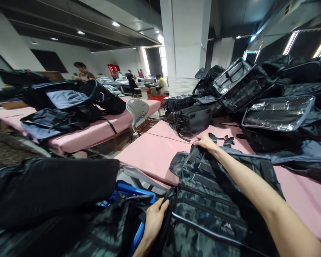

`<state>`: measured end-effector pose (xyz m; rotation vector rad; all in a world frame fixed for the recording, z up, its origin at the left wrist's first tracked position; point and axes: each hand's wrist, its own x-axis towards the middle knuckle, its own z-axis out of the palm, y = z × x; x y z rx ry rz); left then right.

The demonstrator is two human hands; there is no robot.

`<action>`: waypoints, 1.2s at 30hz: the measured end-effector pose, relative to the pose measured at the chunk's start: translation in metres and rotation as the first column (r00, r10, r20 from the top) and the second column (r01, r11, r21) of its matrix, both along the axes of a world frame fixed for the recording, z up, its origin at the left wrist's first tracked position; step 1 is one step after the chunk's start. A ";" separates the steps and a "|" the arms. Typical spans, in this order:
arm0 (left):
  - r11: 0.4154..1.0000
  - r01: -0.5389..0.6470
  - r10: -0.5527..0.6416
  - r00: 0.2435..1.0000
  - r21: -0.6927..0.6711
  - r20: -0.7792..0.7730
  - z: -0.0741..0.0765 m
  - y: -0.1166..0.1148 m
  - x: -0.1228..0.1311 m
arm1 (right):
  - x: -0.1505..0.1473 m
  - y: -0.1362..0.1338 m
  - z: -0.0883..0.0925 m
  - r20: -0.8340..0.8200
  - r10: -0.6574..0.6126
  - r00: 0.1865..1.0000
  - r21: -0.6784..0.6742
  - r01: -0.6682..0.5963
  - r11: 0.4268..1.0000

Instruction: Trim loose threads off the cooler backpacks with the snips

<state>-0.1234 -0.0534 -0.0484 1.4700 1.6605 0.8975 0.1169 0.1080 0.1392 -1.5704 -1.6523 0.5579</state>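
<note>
A dark camouflage backpack (208, 200) lies flat on the pink table (149, 153) in front of me. My right hand (204, 142) reaches across it and grips its far top edge near the shoulder straps, fingers curled. My left hand (153, 219) holds the backpack's near left side, fingers pressed on the fabric beside a blue bin rim (133, 191).
Heaps of black bags (270, 103) with clear pockets crowd the right and far side of the table. Another pink table (96, 130) at left carries more bags. A black padded piece (53, 185) lies at lower left. Several people work far back by a white pillar (184, 43).
</note>
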 end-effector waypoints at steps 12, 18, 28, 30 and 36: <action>0.376 0.507 0.105 0.809 0.776 -0.579 0.273 0.078 -0.009 | 0.133 -0.187 0.088 -0.550 -0.037 0.834 0.453 0.335 0.826; 0.469 0.796 -0.153 0.500 0.383 -0.852 0.230 0.101 0.040 | 0.131 -0.254 -0.065 -0.698 -0.283 0.658 -0.051 0.349 0.936; 0.458 0.841 -0.187 0.408 0.289 -0.894 0.234 0.094 0.060 | 0.152 -0.263 -0.090 -0.765 -0.250 0.593 -0.091 0.286 0.954; 0.410 0.851 -0.193 0.432 0.328 -0.881 0.233 0.088 0.065 | 0.151 -0.262 -0.093 -0.770 -0.239 0.591 -0.076 0.287 0.955; 0.311 0.712 -0.148 0.690 0.629 -0.708 0.226 0.054 0.135 | 0.149 -0.263 -0.091 -0.752 -0.216 0.623 -0.042 0.283 0.958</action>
